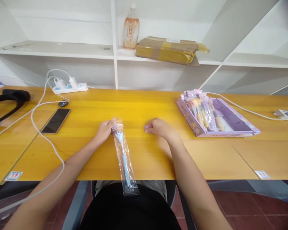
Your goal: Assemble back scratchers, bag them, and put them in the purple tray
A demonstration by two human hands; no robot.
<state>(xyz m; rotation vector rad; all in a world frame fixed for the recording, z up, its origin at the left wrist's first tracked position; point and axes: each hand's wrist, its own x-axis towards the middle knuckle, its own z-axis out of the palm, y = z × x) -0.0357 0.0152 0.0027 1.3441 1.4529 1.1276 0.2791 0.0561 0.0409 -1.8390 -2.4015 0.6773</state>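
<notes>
My left hand (pixel 106 129) pinches the top corner of a clear plastic bag (pixel 132 172). Inside the bag lies a light blue stick (pixel 125 164) with a small claw-like head, and the bag's lower end hangs past the table's front edge. To the right, above the tabletop, my right hand (pixel 159 127) is closed, slightly blurred, with a small purplish thing (pixel 147 127) at its fingertips, too small to name. A purple patterned box (pixel 194 123) farther right holds several bagged items with tan handles (pixel 204 118).
On the yellow table (pixel 134 105), a phone (pixel 56 120), a small black object (pixel 63 103), a power strip (pixel 80 87) and white cables lie left. Black straps (pixel 19 100) sit far left. The shelf (pixel 86 52) bears a bottle (pixel 131 30) and a taped parcel (pixel 168 51).
</notes>
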